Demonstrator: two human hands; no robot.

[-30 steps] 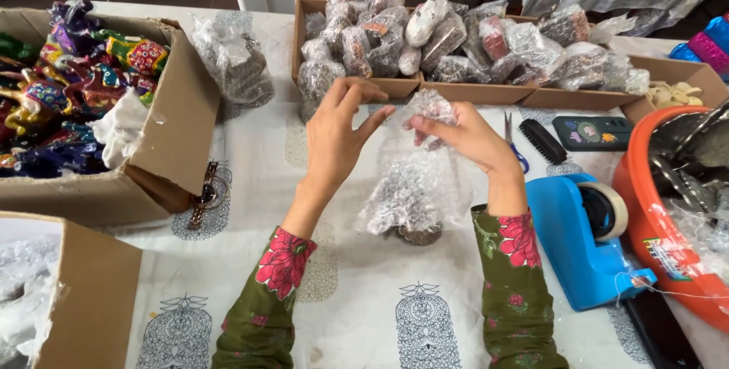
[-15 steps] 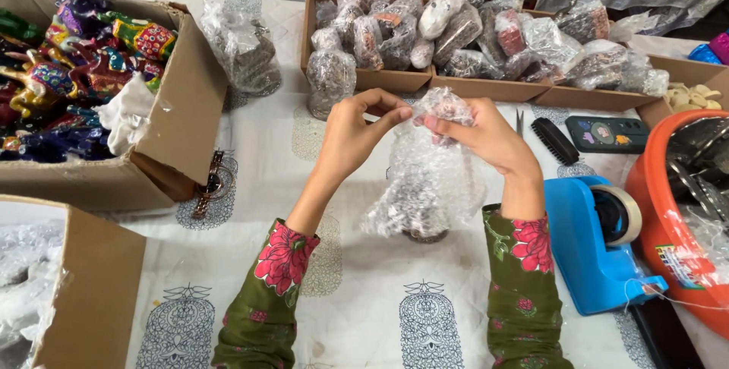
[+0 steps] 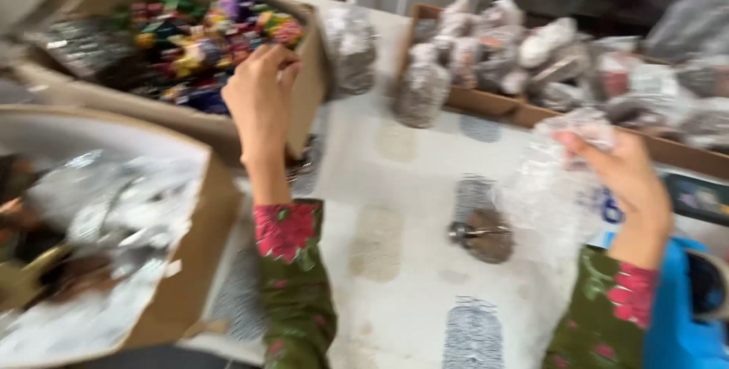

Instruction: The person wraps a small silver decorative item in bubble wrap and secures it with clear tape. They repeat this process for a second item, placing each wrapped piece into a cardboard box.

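the left hand (image 3: 262,99) has left the bag and is now reaching, fingers curled and empty, over the brown cardboard box of bright multicoloured wrapped sweets (image 3: 190,42). the right hand (image 3: 626,179) is still pinching the neck of the clear crinkly plastic bag (image 3: 550,187), which is hanging above the white patterned tablecloth (image 3: 395,263).

Clear crinkly plastic bag (image 3: 558,187), upright, held.

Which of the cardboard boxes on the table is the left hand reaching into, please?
The left hand reaches into the far-left box of colourful wrapped sweets; the near box holds silvery wrapping.
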